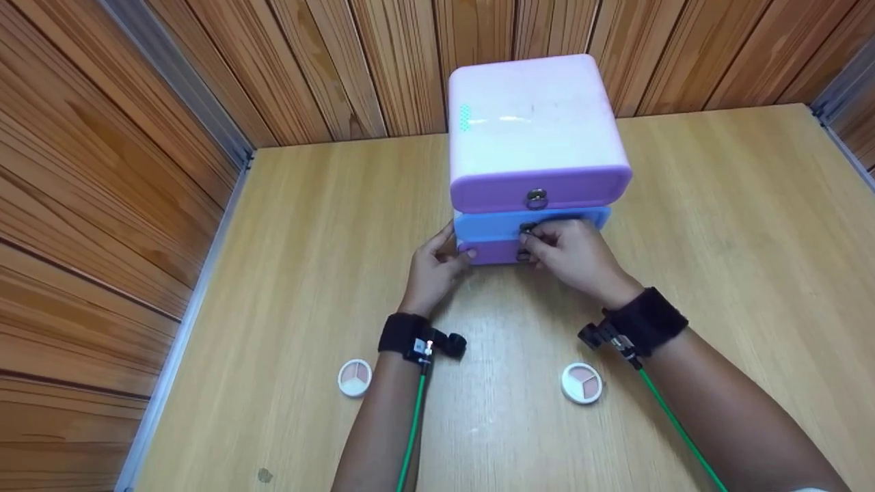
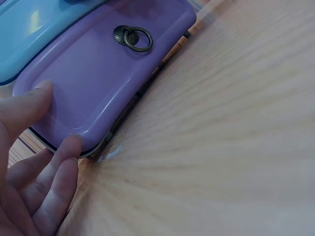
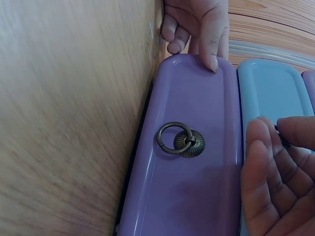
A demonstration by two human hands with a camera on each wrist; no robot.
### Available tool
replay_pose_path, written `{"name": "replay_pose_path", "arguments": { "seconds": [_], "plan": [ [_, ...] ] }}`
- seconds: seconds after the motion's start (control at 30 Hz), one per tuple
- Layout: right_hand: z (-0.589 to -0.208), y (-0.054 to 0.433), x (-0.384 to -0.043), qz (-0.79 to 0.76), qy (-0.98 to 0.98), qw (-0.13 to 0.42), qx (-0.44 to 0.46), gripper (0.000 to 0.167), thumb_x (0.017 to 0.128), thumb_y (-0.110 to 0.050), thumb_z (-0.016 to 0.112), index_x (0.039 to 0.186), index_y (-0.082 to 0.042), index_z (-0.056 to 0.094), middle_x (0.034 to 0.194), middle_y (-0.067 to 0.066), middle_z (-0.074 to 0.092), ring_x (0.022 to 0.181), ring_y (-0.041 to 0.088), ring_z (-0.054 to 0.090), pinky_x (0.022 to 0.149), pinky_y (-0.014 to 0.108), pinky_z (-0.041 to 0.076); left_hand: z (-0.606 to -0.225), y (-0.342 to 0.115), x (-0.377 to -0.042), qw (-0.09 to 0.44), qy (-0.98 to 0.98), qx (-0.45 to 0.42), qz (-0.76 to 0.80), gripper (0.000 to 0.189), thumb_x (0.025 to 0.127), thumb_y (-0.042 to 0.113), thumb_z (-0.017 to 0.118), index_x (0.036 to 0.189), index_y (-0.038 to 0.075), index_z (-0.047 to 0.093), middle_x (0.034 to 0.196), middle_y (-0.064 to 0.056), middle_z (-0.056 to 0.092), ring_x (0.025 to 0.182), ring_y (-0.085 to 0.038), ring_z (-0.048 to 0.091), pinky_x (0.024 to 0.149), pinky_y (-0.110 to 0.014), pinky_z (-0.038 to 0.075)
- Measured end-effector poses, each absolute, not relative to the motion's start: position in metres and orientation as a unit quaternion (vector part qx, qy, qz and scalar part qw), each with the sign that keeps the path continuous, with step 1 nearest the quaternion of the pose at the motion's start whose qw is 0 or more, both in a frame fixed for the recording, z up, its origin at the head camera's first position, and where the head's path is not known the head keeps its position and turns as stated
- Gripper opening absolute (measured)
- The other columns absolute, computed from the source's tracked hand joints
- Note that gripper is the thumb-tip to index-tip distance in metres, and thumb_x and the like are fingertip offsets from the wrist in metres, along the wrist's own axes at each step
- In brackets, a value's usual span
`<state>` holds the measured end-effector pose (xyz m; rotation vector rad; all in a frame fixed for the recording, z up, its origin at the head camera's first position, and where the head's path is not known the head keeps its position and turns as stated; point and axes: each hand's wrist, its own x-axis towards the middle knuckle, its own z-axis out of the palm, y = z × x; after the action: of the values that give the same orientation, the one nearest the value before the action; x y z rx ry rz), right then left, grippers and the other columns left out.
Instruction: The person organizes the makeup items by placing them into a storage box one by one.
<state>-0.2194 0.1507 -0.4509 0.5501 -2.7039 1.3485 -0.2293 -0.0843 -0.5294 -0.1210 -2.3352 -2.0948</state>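
A small drawer cabinet stands on the table, with a pale pink top and drawer fronts in purple, blue and purple. My right hand pinches the ring pull of the blue middle drawer between thumb and fingers; most of that ring is hidden. At the lower left corner, my left hand holds the cabinet, its thumb on the front of the purple bottom drawer and its fingers around the side. A bronze ring pull hangs on that bottom drawer.
Two round white cases with pinkish segments lie on the table: one case beside the left forearm, another case near the right wrist. Wood-plank walls border the table behind and at the left. Green cables run along both forearms.
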Motion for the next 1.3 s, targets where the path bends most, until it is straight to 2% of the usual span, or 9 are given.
{"name": "replay_pose_path", "arguments": {
  "seconds": [0.07, 0.2, 0.43, 0.67, 0.9, 1.17, 1.3],
  "plan": [
    [-0.450, 0.151, -0.220, 0.440, -0.879, 0.038, 0.179, 0.025, 0.093, -0.024, 0.067, 0.077, -0.005, 0.074, 0.066, 0.004, 0.068, 0.056, 0.019, 0.064, 0.047, 0.026, 0.047, -0.529, -0.084, -0.230, 0.001, -0.741, -0.038, -0.671, 0.067, 0.084, 0.021, 0.078, 0.144, 0.030, 0.048, 0.108, -0.003, 0.064, 0.055, -0.015, 0.052, 0.053, -0.025, 0.046],
    [-0.451, 0.151, -0.221, 0.439, -0.879, 0.041, 0.181, 0.025, 0.093, -0.024, 0.067, 0.078, -0.005, 0.075, 0.067, 0.005, 0.069, 0.056, 0.018, 0.064, 0.047, 0.025, 0.048, -0.530, -0.084, -0.230, 0.000, -0.740, -0.034, -0.672, 0.068, 0.083, 0.020, 0.079, 0.144, 0.028, 0.048, 0.109, -0.003, 0.065, 0.056, -0.015, 0.052, 0.054, -0.026, 0.047],
    [-0.455, 0.153, -0.222, 0.442, -0.876, 0.037, 0.190, 0.021, 0.093, -0.023, 0.068, 0.083, -0.006, 0.075, 0.070, 0.006, 0.070, 0.060, 0.027, 0.066, 0.049, 0.025, 0.048, -0.530, -0.085, -0.230, 0.007, -0.743, -0.034, -0.668, 0.068, 0.083, 0.018, 0.078, 0.144, 0.028, 0.048, 0.127, 0.004, 0.060, 0.057, -0.018, 0.054, 0.055, -0.026, 0.049],
    [-0.465, 0.157, -0.219, 0.419, -0.886, 0.042, 0.194, 0.015, 0.089, -0.022, 0.072, 0.082, -0.009, 0.075, 0.065, -0.002, 0.064, 0.053, 0.014, 0.057, 0.047, 0.027, 0.045, -0.531, -0.085, -0.228, 0.002, -0.738, -0.034, -0.674, 0.068, 0.084, 0.019, 0.078, 0.144, 0.028, 0.048, 0.128, 0.004, 0.060, 0.057, -0.017, 0.055, 0.056, -0.028, 0.050],
    [-0.478, 0.163, -0.216, 0.402, -0.892, 0.023, 0.204, 0.013, 0.091, -0.019, 0.070, 0.090, -0.009, 0.078, 0.065, -0.003, 0.059, 0.057, 0.014, 0.050, 0.050, 0.029, 0.039, -0.531, -0.083, -0.230, 0.004, -0.739, -0.038, -0.673, 0.065, 0.084, 0.019, 0.078, 0.141, 0.032, 0.050, 0.130, 0.005, 0.058, 0.053, -0.012, 0.049, 0.052, -0.025, 0.046],
    [-0.485, 0.165, -0.216, 0.342, -0.908, 0.057, 0.235, 0.010, 0.089, -0.016, 0.071, 0.089, -0.009, 0.078, 0.064, -0.006, 0.060, 0.055, 0.012, 0.050, 0.049, 0.031, 0.040, -0.530, -0.082, -0.230, 0.018, -0.750, -0.049, -0.660, 0.066, 0.085, 0.017, 0.077, 0.144, 0.026, 0.049, 0.128, 0.006, 0.058, 0.050, -0.009, 0.043, 0.048, -0.023, 0.040],
    [-0.487, 0.165, -0.218, 0.336, -0.911, 0.037, 0.237, 0.011, 0.089, -0.016, 0.070, 0.088, -0.009, 0.077, 0.060, -0.007, 0.058, 0.051, 0.011, 0.051, 0.049, 0.032, 0.041, -0.530, -0.083, -0.230, 0.018, -0.750, -0.049, -0.659, 0.066, 0.085, 0.018, 0.077, 0.144, 0.028, 0.048, 0.129, 0.008, 0.058, 0.050, -0.009, 0.043, 0.049, -0.023, 0.042]
  ]
}}
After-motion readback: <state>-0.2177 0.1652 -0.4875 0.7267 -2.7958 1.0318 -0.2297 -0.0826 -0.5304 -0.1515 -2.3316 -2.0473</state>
